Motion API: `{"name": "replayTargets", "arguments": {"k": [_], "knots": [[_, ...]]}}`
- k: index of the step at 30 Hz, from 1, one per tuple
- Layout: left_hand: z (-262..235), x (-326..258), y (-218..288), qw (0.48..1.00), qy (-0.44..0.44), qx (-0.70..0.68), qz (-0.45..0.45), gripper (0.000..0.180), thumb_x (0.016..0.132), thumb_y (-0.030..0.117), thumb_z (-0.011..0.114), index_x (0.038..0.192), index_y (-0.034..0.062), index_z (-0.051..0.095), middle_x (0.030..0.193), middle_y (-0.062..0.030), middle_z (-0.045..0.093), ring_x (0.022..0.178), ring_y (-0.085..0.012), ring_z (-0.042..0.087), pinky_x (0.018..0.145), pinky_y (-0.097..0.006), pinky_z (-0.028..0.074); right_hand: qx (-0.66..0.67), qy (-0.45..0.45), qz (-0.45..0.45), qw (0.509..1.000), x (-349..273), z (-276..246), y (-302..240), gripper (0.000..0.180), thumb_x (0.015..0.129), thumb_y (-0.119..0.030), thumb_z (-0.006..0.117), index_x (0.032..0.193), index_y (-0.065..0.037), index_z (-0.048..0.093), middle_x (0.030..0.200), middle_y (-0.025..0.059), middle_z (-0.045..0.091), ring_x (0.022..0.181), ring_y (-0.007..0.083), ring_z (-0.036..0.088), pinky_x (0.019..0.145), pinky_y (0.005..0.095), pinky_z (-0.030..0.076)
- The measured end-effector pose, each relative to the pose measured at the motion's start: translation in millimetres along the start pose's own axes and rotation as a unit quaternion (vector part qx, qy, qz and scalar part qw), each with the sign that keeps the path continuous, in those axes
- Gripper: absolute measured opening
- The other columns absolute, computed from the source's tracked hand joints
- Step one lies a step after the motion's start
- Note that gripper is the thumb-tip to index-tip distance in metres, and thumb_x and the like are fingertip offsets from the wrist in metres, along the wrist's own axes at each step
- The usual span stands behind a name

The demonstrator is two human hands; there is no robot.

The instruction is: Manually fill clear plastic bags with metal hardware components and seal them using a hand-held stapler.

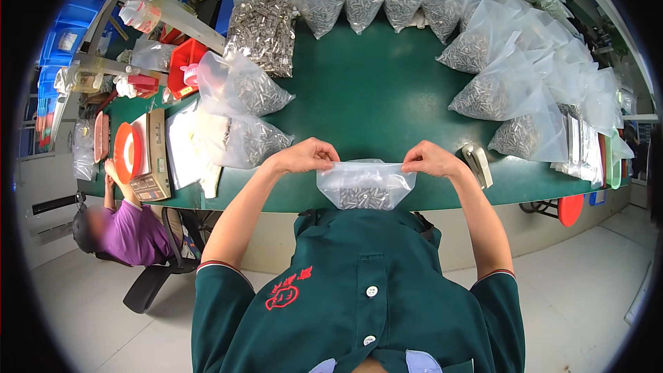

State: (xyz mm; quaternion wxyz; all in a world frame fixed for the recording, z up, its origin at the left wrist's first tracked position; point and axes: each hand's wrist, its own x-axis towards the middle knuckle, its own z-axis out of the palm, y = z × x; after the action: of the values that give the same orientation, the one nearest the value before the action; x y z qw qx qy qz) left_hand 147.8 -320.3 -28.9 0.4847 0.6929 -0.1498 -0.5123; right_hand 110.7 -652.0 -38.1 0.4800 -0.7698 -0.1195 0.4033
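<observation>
Close to my body, at the table's near edge, is a clear plastic bag (364, 193) with small silvery metal parts gathered in its bottom. My left hand (307, 155) pinches the left corner of its top edge, and my right hand (429, 159) pinches the right corner. Between the two hands the top edge is stretched straight and looks folded flat. Just right of my right hand lies a stapler (476, 166), touched by neither hand. Left of my left hand rests another filled bag (252, 139) of metal parts.
Several filled bags (473, 52) line the back and right of the green table (366, 90). A large bag of metal pieces (261, 31) stands at the back left. Farther left are a scale (157, 152), an orange-red bowl (127, 152), a red bin (185, 65) and a seated person (135, 231) in purple.
</observation>
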Motion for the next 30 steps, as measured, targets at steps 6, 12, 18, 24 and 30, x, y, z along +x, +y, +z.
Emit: {"name": "replayTargets", "arguments": {"k": [6,12,18,24,30], "knots": [[-4,1,-14,1.000,0.023,-0.008,-0.006,0.014,0.082,0.010,0.064,0.092,0.0002,0.065,0.082,-0.0026,0.063,0.076,-0.0078,0.056,0.071,-0.024,0.046,0.024,0.041,-0.031,0.998,-1,7,9,0.017,0.076,-0.017,0.067,0.078,0.000,0.068,0.063,0.0037,0.059,0.059,0.0101,0.049,0.053,0.0274,0.039],[0,8,-37,0.990,0.029,-0.136,-0.018,0.014,0.081,0.009,0.067,0.091,0.0015,0.064,0.080,-0.0022,0.062,0.073,-0.0090,0.056,0.070,-0.024,0.048,0.101,0.041,0.017,0.994,5,16,29,0.015,0.077,-0.016,0.068,0.078,-0.001,0.069,0.064,0.0004,0.059,0.060,0.0075,0.049,0.053,0.0248,0.038],[13,7,-56,0.963,0.072,-0.256,0.030,0.014,0.081,0.009,0.067,0.092,0.0020,0.061,0.079,-0.0012,0.062,0.073,-0.0087,0.057,0.069,-0.023,0.047,0.129,0.047,0.006,0.991,9,22,43,0.015,0.078,-0.014,0.068,0.082,0.000,0.069,0.069,0.0009,0.061,0.064,0.0072,0.051,0.055,0.0237,0.040],[31,22,-78,0.945,0.060,-0.321,0.016,0.017,0.080,0.012,0.070,0.092,0.0046,0.061,0.080,0.0014,0.061,0.074,-0.0064,0.057,0.071,-0.020,0.045,0.352,0.005,-0.009,0.936,26,45,77,0.015,0.079,-0.011,0.069,0.084,0.003,0.068,0.078,0.0047,0.066,0.076,0.0109,0.059,0.071,0.0247,0.047],[14,14,-30,0.997,0.081,0.004,0.007,0.018,0.082,0.018,0.066,0.089,0.0022,0.061,0.074,-0.0005,0.060,0.072,-0.0073,0.055,0.066,-0.023,0.045,0.265,0.029,-0.039,0.963,11,20,50,0.012,0.079,-0.011,0.068,0.082,0.001,0.068,0.075,0.0033,0.065,0.072,0.0085,0.057,0.066,0.0234,0.045]]}}
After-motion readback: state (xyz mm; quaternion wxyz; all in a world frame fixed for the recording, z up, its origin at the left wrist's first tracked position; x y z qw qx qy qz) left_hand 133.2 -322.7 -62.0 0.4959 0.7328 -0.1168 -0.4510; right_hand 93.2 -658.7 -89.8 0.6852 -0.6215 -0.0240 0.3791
